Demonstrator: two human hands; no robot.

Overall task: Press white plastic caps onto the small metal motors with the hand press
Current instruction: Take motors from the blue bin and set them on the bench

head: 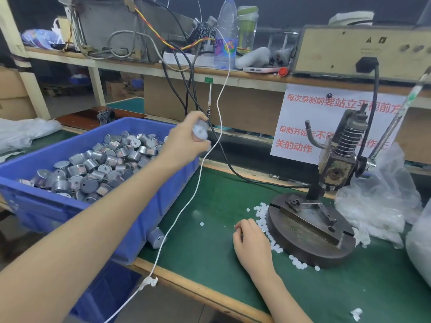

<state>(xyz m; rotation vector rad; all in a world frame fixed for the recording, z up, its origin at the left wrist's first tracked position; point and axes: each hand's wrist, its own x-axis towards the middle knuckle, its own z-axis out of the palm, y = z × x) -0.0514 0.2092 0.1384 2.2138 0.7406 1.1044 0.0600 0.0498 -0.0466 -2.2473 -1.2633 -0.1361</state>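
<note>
Left forearm: reaches from the near left corner up and across the blue bin (pixel 149 206), well left of the hand press (pixel 335 169); the arm is almost straight, the wrist raised over the bin's far right corner
Left hand (pixel 184 142): fingers wrapped round one motor (pixel 200 132), a round end face turned towards the camera; it is held in the air, left of the press and higher than its base
Right hand (pixel 250 241): lies on the green tabletop (pixel 210 206) just left of the press base, knuckles up, fingers curled down at the white caps (pixel 262 210); whether a cap is pinched cannot be told
White caps: loose in a band hugging the left and front rim of the press base, a few strays farther left
Loose motors (pixel 93 169): heaped in the bin, far left of the press
Fixture (pixel 310 220): bare, on the base below the press head
Step in hand: probably bringing motor and cap to the fixture
Risk, cord: the white cord (pixel 186 206) hangs between the left hand and the press, so a motor carried rightwards could snag and drag it
Risk, cap: small and loose, so a poor pinch could flick it away; seated crooked, it could be crushed
Risk, fingers: any left at the fixture when the lever (pixel 391 127) comes down could be nipped
</note>
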